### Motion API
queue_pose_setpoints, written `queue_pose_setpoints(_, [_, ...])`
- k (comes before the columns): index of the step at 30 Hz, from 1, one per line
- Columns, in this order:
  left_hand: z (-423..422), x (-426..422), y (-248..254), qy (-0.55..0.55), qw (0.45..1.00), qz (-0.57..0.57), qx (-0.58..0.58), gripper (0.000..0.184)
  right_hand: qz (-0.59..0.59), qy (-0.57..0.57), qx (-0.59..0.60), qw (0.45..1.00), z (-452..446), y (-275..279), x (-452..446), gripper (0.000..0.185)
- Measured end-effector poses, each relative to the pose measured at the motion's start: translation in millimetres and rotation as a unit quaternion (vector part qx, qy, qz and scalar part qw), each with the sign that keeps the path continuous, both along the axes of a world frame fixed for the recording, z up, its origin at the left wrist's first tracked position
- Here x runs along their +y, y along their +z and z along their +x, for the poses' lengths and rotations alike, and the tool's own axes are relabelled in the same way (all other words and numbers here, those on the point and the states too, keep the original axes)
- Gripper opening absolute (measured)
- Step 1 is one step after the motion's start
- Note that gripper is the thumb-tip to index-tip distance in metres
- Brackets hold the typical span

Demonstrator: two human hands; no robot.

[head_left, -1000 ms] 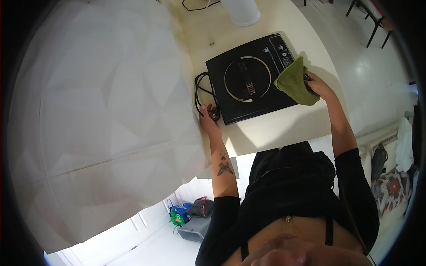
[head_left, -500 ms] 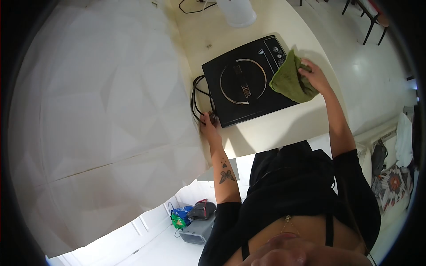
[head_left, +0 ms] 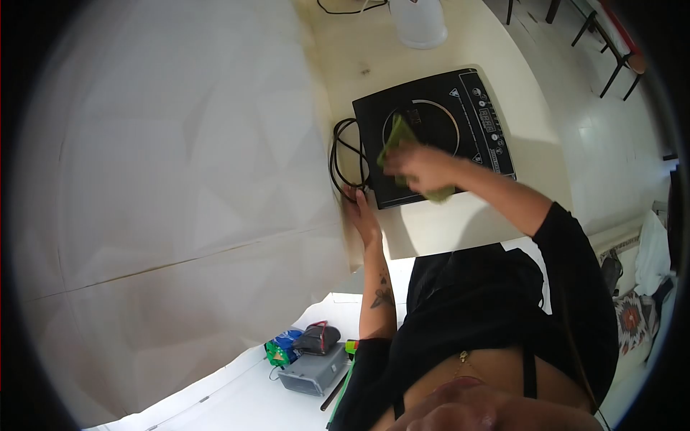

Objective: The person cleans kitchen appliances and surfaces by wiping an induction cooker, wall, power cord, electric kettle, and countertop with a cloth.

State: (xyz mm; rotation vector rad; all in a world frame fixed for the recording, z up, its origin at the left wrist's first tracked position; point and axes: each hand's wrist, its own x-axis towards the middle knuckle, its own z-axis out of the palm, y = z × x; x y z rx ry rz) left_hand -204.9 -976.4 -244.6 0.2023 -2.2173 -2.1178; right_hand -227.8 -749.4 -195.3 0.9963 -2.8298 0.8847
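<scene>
A black induction cooktop lies on the cream counter, its control panel along the right side. My right hand is closed on a green cloth, pressed to the lower left of the cooktop's top; motion blurs the fingers, and the hand and cloth cover part of the ring marking. By the cooktop's lower left corner is my left hand, with thumb and fingers around the black power cord, which loops beside the cooktop's left edge. The left fingertips are partly hidden by the cord.
A white kettle-like container stands at the counter's far end, near another thin cord. The white textured wall borders the counter on the left. Below are a grey bin and bags; a chair stands at upper right.
My right hand has swept the cloth leftward from the control panel to the cooktop's lower left part, uncovering the panel. My left hand stays by the cord. The view has shifted slightly.
</scene>
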Motion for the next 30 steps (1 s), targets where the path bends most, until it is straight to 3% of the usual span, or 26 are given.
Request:
queue_pose_setpoints(1, [-8, 0, 7, -0.019, 0.999, 0.033, -0.033, 0.049, -0.001, -0.026, -0.035, 0.999, -22, 3, 13, 0.05])
queue_pose_setpoints(3, [-17, -4, 9, -0.035, 0.995, 0.067, -0.065, 0.049, -0.028, -0.179, 0.093, 0.979, -61, -22, 45, 0.047])
queue_pose_setpoints(6, [-22, -6, 4, -0.027, 0.991, 0.046, -0.122, 0.054, -0.021, -0.227, 0.098, 0.969, -70, -20, 45, 0.045])
queue_pose_setpoints(8, [-9, 0, 3, -0.002, 0.996, -0.08, 0.047, 0.05, -0.023, -0.228, 0.096, 0.969, -69, -21, 44, 0.044])
queue_pose_setpoints(9, [-2, 6, 11, -0.002, 0.996, -0.079, 0.046, 0.05, -0.024, -0.229, 0.096, 0.968, -68, -22, 45, 0.043])
queue_pose_setpoints(11, [15, 14, 23, 0.078, 0.94, -0.289, 0.164, 0.045, -0.022, -0.229, 0.086, 0.969, -67, -24, 46, 0.043])
queue_pose_setpoints(14, [11, 7, 31, 0.005, 0.936, -0.338, 0.101, 0.048, -0.022, -0.232, 0.081, 0.969, -68, -21, 45, 0.043])
queue_pose_setpoints(18, [-1, 4, 33, -0.024, 0.905, -0.406, 0.127, 0.04, -0.03, -0.234, 0.088, 0.968, -67, -18, 46, 0.042])
queue_pose_setpoints(20, [3, 13, 36, 0.011, 0.977, -0.213, 0.003, 0.031, -0.034, -0.234, 0.087, 0.968, -68, -18, 46, 0.042])
queue_pose_setpoints(21, [3, 12, 25, 0.011, 0.977, -0.214, 0.003, 0.031, -0.035, -0.236, 0.086, 0.967, -68, -18, 46, 0.042])
queue_pose_setpoints(23, [5, 6, -7, 0.059, 0.994, -0.044, -0.076, 0.025, -0.035, -0.238, 0.086, 0.967, -67, -19, 45, 0.042])
queue_pose_setpoints(25, [3, 4, -15, 0.069, 0.995, -0.018, -0.076, 0.023, -0.034, -0.24, 0.089, 0.966, -69, -19, 45, 0.042])
queue_pose_setpoints(27, [3, 3, -2, 0.076, 0.978, 0.081, -0.174, 0.024, -0.033, -0.241, 0.099, 0.965, -68, -21, 46, 0.041])
queue_pose_setpoints(30, [6, -1, 8, 0.059, 0.975, 0.097, -0.189, 0.022, -0.024, -0.247, 0.099, 0.964, -68, -21, 46, 0.041])
